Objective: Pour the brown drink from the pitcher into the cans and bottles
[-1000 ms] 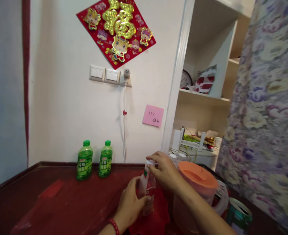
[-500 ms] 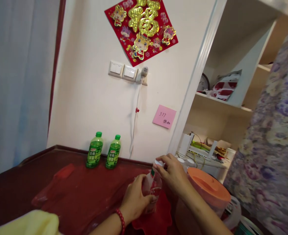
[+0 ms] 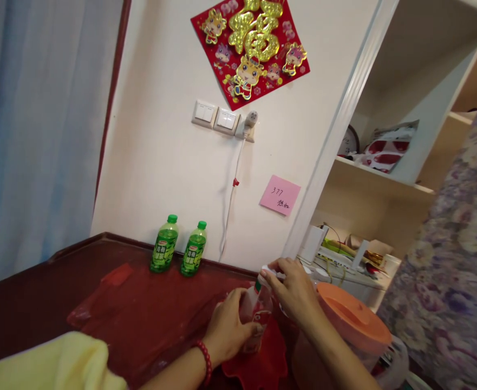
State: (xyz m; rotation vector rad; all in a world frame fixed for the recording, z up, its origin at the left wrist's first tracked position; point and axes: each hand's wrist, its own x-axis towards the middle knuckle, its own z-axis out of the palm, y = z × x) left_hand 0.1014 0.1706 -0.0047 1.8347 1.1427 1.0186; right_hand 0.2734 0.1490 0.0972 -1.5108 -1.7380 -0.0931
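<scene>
A clear plastic bottle with a red-and-white label stands over a red, wavy-edged dish. My left hand, with a red bead bracelet at the wrist, is wrapped around the bottle's body. Up at its neck, the fingers of my right hand are closed on the white cap. Whether the cap is loose from the neck I cannot tell. Two green tea bottles with green caps stand upright against the wall, left of my hands.
An orange-lidded pitcher stands close by my right forearm. Red plastic bags lie on the dark red table. Yellow cloth is at lower left. Shelves and a flowered curtain are at right.
The whole view has shifted slightly, moving the scene to the right. My hands keep their hold on the bottle and its cap, with the right fingers a little changed around the cap.
</scene>
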